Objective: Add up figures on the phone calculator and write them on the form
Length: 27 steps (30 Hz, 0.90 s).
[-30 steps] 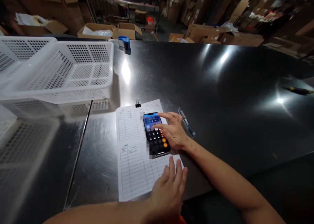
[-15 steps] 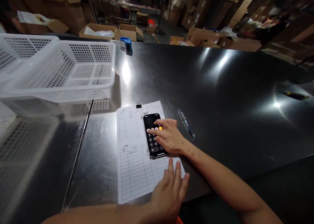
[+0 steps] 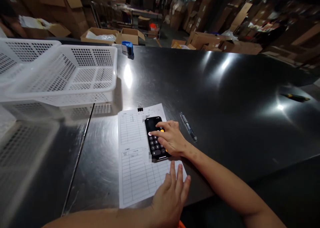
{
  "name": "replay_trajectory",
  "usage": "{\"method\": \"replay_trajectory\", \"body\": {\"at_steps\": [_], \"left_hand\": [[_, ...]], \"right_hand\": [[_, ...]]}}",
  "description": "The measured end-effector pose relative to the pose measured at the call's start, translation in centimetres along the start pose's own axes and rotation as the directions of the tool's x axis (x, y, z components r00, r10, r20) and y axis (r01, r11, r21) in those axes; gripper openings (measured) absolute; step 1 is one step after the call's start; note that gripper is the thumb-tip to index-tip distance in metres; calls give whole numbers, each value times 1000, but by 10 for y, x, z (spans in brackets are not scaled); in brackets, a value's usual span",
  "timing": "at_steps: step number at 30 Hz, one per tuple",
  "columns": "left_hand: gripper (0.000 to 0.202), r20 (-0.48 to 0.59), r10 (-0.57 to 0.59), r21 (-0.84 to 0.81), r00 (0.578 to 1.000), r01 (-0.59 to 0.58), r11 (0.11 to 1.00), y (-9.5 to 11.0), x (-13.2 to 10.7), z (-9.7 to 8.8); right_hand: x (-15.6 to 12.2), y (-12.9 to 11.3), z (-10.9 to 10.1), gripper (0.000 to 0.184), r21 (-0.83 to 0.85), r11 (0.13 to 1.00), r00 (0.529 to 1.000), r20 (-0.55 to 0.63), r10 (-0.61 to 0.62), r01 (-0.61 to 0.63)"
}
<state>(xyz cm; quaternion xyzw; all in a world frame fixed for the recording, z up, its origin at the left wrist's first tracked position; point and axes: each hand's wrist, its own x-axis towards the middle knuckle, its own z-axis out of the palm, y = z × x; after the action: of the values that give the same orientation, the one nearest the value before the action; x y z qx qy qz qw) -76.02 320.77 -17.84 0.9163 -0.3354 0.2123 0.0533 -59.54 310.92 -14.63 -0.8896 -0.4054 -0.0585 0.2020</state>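
A black phone (image 3: 153, 139) showing a calculator keypad lies on a printed form sheet (image 3: 136, 161) on the steel table (image 3: 225, 98). My right hand (image 3: 170, 138) rests over the phone's right side, its index finger touching the upper keys. My left hand (image 3: 171, 194) lies flat, fingers apart, on the sheet's lower right corner near the table's front edge. A black binder clip (image 3: 140, 108) sits at the sheet's top edge. A pen (image 3: 188, 126) lies just right of my right hand.
White perforated baskets (image 3: 62, 75) stand at the left, one beside another. A blue tape dispenser (image 3: 127, 47) sits at the table's far edge. A dark marker-like object (image 3: 295, 97) lies far right. Cardboard boxes (image 3: 207, 38) crowd the floor behind.
The phone screen changed from a blue panel to the calculator keypad. My right hand's fingers shifted slightly over the keys. My left hand stayed on the sheet.
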Motion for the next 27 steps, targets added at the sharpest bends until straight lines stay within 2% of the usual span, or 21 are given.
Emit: {"method": "replay_trajectory", "body": {"at_steps": [4, 8, 10, 13, 17, 27], "left_hand": [[51, 4, -9, -10, 1000, 9, 1000, -1, -1, 0], [50, 9, 1, -6, 1000, 0, 1000, -4, 0, -3], [47, 19, 10, 4, 1000, -10, 1000, -5, 0, -4], [42, 16, -2, 18, 1000, 2, 1000, -6, 1, -4], [46, 34, 15, -2, 999, -15, 1000, -7, 0, -5], [46, 21, 31, 1, 999, -31, 1000, -9, -1, -4]], "right_hand": [[0, 0, -4, 39, -2, 1000, 999, -18, -26, 26], [-2, 8, -16, 43, 60, 992, 980, -170, -99, 111], [-4, 13, -21, 43, 68, 989, 972, -205, -118, 134], [-4, 15, -22, 37, 47, 984, 963, -221, -155, 170], [-3, 14, -16, 28, 65, 971, 947, -246, -208, 230], [-3, 14, -17, 26, 81, 955, 934, -249, -257, 284]]}}
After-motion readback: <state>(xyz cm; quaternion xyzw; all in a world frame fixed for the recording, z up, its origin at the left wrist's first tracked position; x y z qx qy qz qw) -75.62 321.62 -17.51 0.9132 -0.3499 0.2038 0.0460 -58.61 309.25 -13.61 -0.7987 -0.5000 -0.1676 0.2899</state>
